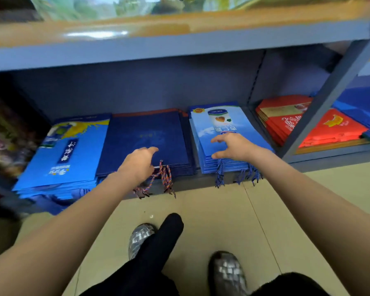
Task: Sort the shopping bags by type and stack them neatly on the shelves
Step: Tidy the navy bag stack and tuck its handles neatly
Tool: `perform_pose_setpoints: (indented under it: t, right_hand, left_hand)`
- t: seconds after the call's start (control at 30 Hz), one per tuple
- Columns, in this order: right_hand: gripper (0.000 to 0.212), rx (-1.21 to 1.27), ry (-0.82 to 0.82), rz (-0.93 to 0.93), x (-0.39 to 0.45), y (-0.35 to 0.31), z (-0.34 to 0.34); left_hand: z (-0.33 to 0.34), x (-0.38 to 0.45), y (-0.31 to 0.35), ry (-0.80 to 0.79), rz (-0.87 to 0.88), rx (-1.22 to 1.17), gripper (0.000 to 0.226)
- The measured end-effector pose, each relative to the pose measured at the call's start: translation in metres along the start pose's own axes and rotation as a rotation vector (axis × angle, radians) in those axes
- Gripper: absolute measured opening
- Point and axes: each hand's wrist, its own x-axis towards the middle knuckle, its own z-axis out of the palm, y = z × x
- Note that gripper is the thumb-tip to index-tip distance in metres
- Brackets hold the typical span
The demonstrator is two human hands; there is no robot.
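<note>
Nearest: tiled floor [222,210], two silver woven shoes [140,238], dark trousers.

Both forearms reach forward to the lowest shelf [190,182].

Left hand [138,162] rests at the front edge of the navy bag stack [145,139]. Fingers curl down by the multicoloured rope handles [163,178]; whether the grip holds the cords cannot be told.

Right hand [233,146] is spread wide over the light-blue bag stack [218,133], fingers straight, thumb at the stack's near edge; holding nothing.

All stacks lie flat, long axis running front to back, handle ends toward the person, cords hanging over the shelf lip. Blue cords [237,174] dangle from the light-blue stack.

Left of the navy stack, just beside it: bright blue bag stack [68,154] with a yellow splash print, angled slightly leftward.

Right, beyond a grey upright post [329,92]: red bag stacks [286,120] in the next bay.

Above: grey shelf board [158,45], blurred goods on top.
</note>
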Motion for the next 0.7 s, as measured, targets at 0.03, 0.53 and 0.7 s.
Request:
perform_pose_setpoints:
  t: [0.03,0.53,0.7]
  right_hand:
    - [0.056,0.026,-0.005,-0.018,0.002,-0.012,0.007]
    - [0.118,-0.286,-0.169,0.024,0.09,-0.064,0.108]
    - [0.131,-0.193,-0.202,0.077,0.113,-0.047,0.119]
  left_hand:
    - [0.001,-0.005,-0.012,-0.006,-0.026,-0.007,0.058]
    - [0.057,0.028,-0.129,-0.181,-0.362,0.056,0.099]
    - [0.072,0.056,-0.142,-0.08,-0.29,0.053,0.102]
